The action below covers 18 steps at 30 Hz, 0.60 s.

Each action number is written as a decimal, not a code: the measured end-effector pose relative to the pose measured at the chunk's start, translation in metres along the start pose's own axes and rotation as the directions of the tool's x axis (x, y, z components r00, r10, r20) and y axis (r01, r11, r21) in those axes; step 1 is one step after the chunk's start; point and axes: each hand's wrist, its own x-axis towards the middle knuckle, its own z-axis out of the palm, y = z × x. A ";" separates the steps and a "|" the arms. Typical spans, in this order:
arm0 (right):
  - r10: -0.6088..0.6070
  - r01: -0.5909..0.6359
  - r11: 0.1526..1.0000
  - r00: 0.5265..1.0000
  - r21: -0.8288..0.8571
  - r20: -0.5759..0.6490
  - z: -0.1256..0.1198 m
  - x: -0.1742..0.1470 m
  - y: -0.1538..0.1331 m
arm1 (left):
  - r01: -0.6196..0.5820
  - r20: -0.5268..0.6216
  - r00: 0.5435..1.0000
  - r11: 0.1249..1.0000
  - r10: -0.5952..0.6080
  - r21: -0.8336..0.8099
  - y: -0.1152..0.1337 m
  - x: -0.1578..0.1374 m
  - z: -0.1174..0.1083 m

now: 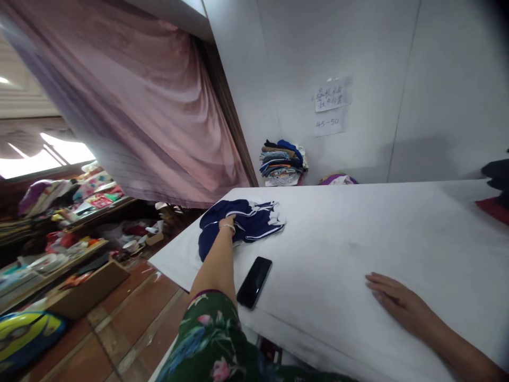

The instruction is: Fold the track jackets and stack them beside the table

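Observation:
A navy garment with white stripes (258, 225) lies crumpled near the left end of the white table. White fabric shows at its right edge, and its exact kind is unclear. My left hand (227, 222), with a bracelet at the wrist, reaches onto this garment, its fingers closed on the cloth. A black phone (254, 282) lies by my left forearm, apart from the garment. Over on the right, my right hand (392, 297) is held low at the white table with its fingers stretched out and nothing in them.
The white table (326, 233) runs along a pale wall. Folded clothes (282, 162) are stacked beyond its far edge, beside a purple and white bundle (338, 179). Dark and red cloths (497, 185) sit at far right. A pink curtain (167, 106) hangs left, above cluttered shelves.

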 end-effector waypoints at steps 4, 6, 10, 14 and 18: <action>0.003 -0.003 1.000 1.000 0.012 -0.001 -0.003 0.002 -0.005 | -0.076 -0.017 0.997 0.961 0.074 -0.268 0.083 0.014 -0.005; 0.015 -0.014 0.999 1.000 0.029 -0.008 -0.004 0.002 -0.007 | -0.146 -0.019 0.989 0.926 0.148 -0.347 0.125 0.013 0.001; 0.112 -0.109 0.987 0.994 0.118 -0.016 -0.008 0.002 -0.013 | -0.387 0.028 0.876 0.736 0.482 -0.555 0.186 -0.032 0.033; 0.275 -0.242 0.903 0.961 0.355 -0.044 -0.015 0.007 -0.023 | -0.460 0.185 0.690 0.621 0.700 -0.635 0.226 -0.125 0.075; 0.424 -0.245 0.715 0.896 0.654 -0.128 -0.028 0.019 -0.028 | -0.382 0.338 0.450 0.521 0.826 -0.763 0.256 -0.243 0.107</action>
